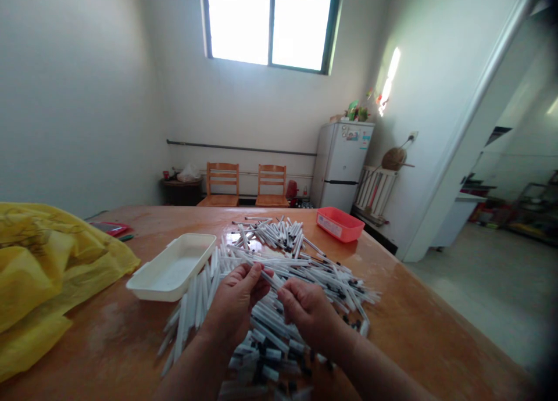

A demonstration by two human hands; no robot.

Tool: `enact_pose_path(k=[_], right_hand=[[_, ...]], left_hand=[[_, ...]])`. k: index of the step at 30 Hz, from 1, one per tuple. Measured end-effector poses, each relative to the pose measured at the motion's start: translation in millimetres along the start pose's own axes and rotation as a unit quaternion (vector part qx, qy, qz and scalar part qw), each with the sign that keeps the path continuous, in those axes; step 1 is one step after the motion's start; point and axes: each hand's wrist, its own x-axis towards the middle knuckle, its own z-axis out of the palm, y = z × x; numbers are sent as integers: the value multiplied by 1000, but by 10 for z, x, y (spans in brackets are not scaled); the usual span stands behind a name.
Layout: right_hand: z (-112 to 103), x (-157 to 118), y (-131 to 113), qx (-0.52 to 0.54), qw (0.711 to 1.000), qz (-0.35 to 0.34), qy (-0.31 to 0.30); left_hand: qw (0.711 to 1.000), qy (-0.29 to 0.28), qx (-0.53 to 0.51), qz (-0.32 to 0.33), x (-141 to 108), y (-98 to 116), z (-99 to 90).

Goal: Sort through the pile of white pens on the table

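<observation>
In the head view, my left hand [235,299] pinches a slim, whitish pen [271,279] between thumb and fingers. The pen slants down to my right hand [308,312], whose fingers are closed around its lower end and hide that tip. Beneath and beyond both hands spreads a loose heap of translucent pen barrels [265,325]. Clear pen caps with black parts [272,354] lie close to me, between my forearms. Farther back is a pile of thin white pieces with dark ends [279,233], perhaps pen refills.
A cream tray [143,285] stands left of the heap, and a red plastic basket [344,229] at the back right. Yellow plastic sheeting [52,273] covers the table's left side. Beyond the wooden table [418,331] are two chairs [223,180] and a fridge [344,163].
</observation>
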Motion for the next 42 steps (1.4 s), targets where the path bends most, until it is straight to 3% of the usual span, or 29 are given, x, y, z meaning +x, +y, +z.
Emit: enact_pose_path(k=[5, 11, 13, 16, 19, 22, 24, 27, 30, 33, 38, 40, 42], right_hand=[[13, -18, -37, -231, 969, -82, 30], [58, -5, -75, -285, 953, -96, 36], [73, -12, -67, -232, 969, -79, 42], [89, -17, -27, -34, 999, -5, 16], [87, -2, 17, 180, 978, 94, -46], [71, 13, 31, 240, 962, 117, -59], [58, 10, 21, 180, 979, 82, -42], [47, -9, -1, -4, 1000, -3, 0], [59, -22, -17, -178, 981, -72, 38], [90, -17, -33, -275, 954, -103, 59], [128, -23, -81, -296, 946, -109, 72], [131, -33, -86, -241, 964, -84, 74], [128, -36, -68, -120, 990, -37, 60]], left_hand=[[999, 51, 8, 17, 2, -32, 41], [995, 94, 9, 28, 12, -43, 48], [995, 91, 14, 24, 5, -32, 38], [999, 47, 21, 18, -13, 3, 9], [999, -31, 8, 8, -22, 42, -24], [998, -68, -1, -7, -12, 54, -42], [999, -49, 4, -7, -1, 39, -38], [1000, -3, 16, -4, 5, 4, -15], [999, 32, 26, 4, 3, -24, 10], [998, 59, 33, 15, 10, -41, 24], [995, 88, 38, 29, 33, -67, 28], [996, 79, 41, 31, 32, -64, 16], [997, 51, 46, 28, 22, -43, -6]])
